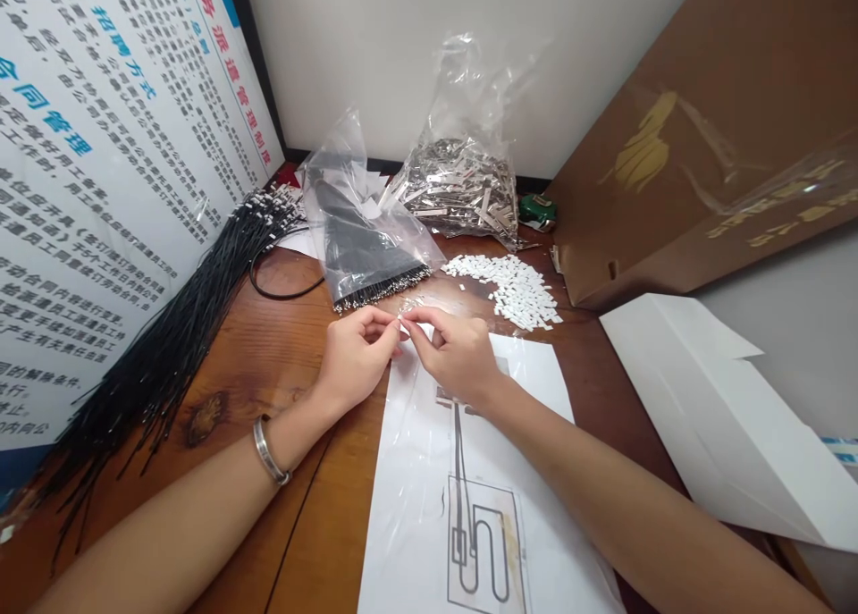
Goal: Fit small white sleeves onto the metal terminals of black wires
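Thumb and fingers of my left hand (pixel 357 353) are pinched together, meeting the pinched fingertips of my right hand (pixel 457 350) over the top edge of a printed sheet (pixel 408 507). A tiny white piece (pixel 400 322) shows between the two sets of fingertips, mostly hidden by them. Just beyond the hands lies a clear bag of black cords (pixel 362 230) with metal ends. A heap of small white plastic pieces (pixel 523 292) is spread to the right of it. My left wrist wears a silver bracelet (pixel 269 451).
Black cords with white ends (pixel 194 315) lie bundled at the left against a printed board (pixel 113 176). A bag of metal clips (pixel 462 189) and a green object (pixel 538 212) stand by the wall. A brown box (pixel 670 149) and a white box (pixel 717 408) line the right.
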A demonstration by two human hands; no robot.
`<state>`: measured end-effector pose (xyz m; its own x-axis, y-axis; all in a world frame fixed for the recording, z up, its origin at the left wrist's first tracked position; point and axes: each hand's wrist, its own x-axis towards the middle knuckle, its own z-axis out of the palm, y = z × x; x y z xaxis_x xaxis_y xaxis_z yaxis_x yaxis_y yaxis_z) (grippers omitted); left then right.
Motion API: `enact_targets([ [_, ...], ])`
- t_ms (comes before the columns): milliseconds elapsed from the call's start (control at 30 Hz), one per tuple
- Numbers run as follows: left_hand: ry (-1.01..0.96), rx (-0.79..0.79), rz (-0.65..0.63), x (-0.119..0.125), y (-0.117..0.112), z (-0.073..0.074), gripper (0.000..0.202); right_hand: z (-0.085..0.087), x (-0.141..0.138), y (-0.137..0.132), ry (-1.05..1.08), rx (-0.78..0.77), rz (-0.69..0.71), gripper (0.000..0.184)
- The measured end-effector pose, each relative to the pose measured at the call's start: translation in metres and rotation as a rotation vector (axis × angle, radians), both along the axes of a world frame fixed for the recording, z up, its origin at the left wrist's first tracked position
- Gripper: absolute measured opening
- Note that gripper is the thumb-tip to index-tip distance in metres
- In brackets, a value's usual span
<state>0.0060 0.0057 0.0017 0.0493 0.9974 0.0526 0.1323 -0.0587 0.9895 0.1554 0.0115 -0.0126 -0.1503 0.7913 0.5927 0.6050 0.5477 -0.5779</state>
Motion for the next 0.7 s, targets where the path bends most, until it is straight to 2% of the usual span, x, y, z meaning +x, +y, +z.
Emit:
enact_targets([
  [367, -0.047, -0.028, -0.02, 0.0017, 0.0022, 0.001, 0.018, 0.0032, -0.0005, -0.0005, 0.145, -0.194, 0.0, 0.011],
  [700, -0.031, 0.013, -0.096, 0.001, 0.0015, 0.0007, 0.019, 0.0058, 0.0065, 0.0088, 0.557, -0.599, 0.246, 0.02],
])
